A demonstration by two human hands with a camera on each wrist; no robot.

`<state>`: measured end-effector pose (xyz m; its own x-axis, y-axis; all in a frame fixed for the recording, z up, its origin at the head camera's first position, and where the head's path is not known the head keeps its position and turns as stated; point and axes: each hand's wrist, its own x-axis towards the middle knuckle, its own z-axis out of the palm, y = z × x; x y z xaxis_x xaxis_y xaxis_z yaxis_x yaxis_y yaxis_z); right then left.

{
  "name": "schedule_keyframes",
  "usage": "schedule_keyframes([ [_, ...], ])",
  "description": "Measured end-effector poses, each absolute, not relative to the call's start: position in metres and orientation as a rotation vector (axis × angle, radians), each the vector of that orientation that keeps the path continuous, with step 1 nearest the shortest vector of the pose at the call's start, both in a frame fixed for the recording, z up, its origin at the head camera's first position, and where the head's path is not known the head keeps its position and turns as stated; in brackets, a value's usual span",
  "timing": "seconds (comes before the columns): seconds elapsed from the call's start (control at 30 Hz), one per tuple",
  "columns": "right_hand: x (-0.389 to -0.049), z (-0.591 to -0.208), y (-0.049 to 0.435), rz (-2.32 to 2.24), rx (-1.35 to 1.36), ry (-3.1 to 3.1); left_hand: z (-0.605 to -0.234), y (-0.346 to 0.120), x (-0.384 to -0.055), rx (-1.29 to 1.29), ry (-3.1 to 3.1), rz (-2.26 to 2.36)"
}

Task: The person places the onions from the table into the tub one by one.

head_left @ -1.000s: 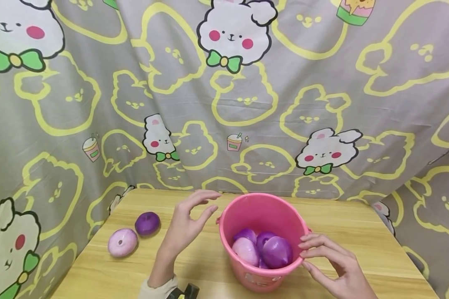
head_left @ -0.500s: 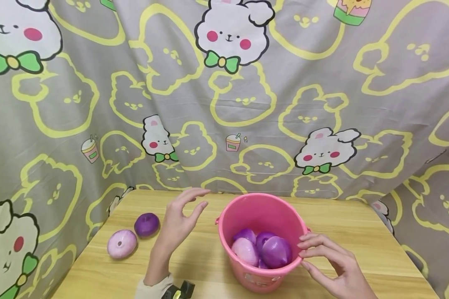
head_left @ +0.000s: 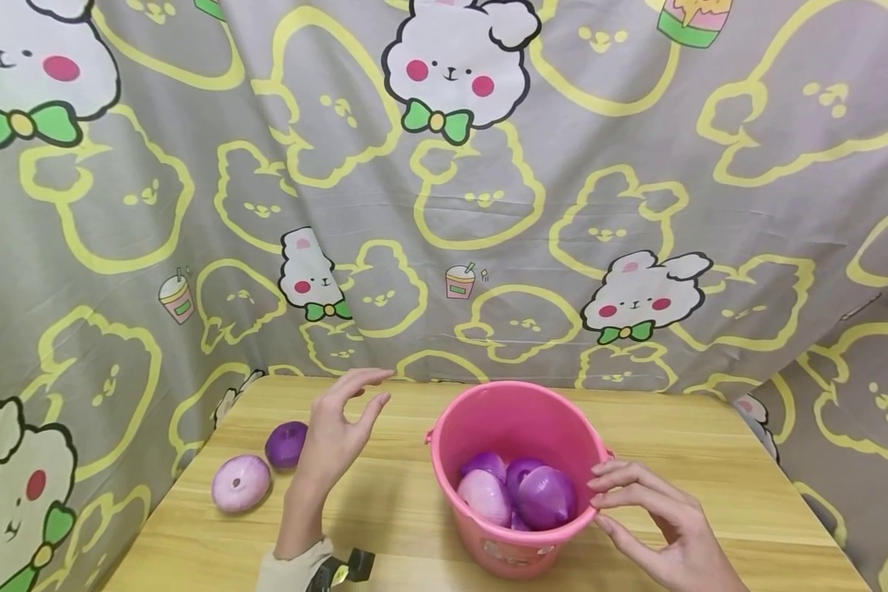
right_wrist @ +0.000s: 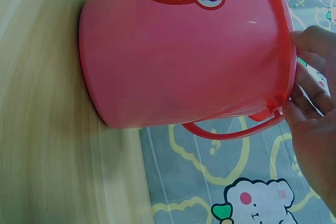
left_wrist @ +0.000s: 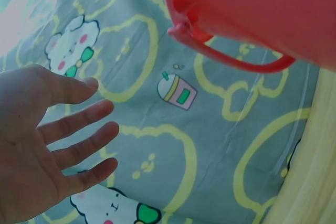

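Observation:
A pink bucket stands upright on the table, holding several purple onions, one of them paler. My right hand rests its fingertips on the right side of the bucket's rim; the right wrist view shows the thumb and fingers spread along that edge. Left of the bucket, my left hand is raised with nothing in it, fingers loosely bent and apart from the thumb. Behind its wrist, a dark purple onion is partly hidden. A pale onion lies farther left.
The wooden table ends at the back against a grey curtain with rabbit prints, which also hangs along both sides. A pink handle hangs down along the bucket's far side. A strapped black device sits at my left wrist.
My left hand has drifted left, away from the bucket, and now overlaps part of the dark purple onion. The right hand stays at the rim, and the bucket and onions have not moved.

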<state>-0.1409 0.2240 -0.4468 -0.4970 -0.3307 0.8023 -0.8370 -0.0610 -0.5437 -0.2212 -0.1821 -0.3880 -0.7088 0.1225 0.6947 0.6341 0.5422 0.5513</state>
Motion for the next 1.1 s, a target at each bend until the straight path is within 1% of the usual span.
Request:
schedule_keyframes([
  [0.2,-0.14,-0.446,0.224,1.585,1.241,-1.797,-0.392,-0.19,-0.225,-0.552,-2.193,-1.126],
  [0.8,-0.141,-0.447,0.225,1.57,1.233,-1.811,-0.401,-0.207,-0.232,-0.501,-2.195,-1.044],
  [1.1,-0.141,-0.447,0.224,1.57,1.248,-1.793,-0.409,-0.219,-0.236,-0.421,-2.233,-0.98],
])
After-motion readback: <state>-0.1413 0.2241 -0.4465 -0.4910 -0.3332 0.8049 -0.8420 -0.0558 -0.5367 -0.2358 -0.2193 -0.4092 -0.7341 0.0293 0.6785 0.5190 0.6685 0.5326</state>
